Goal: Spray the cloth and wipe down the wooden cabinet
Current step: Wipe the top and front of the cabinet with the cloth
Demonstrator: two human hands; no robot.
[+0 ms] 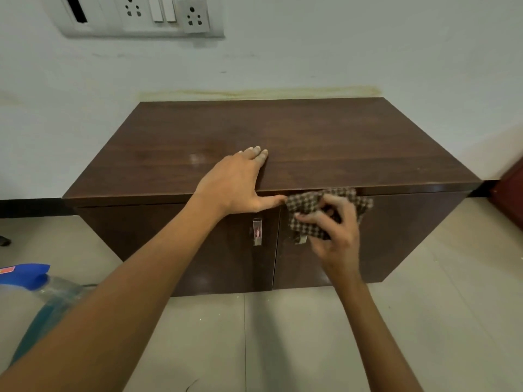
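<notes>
A low dark wooden cabinet [325,142] with two doors stands against the wall. My left hand [237,185] lies flat on the front of its top, fingers spread, thumb along the front edge. My right hand [334,230] grips a brown-and-white checked cloth [308,203], pressed against the upper part of the right door just under the top's edge. The cloth covers most of the right door's metal handle [300,239]. The left door's handle [257,232] shows in full. A spray bottle [34,281] with a blue cap and blue liquid stands at the lower left, partly behind my left forearm.
A white wall rises behind the cabinet, with a switch and socket panel [141,15] at the top left. The floor is pale tile [283,349]. A reddish-brown piece of furniture [509,190] shows at the right edge.
</notes>
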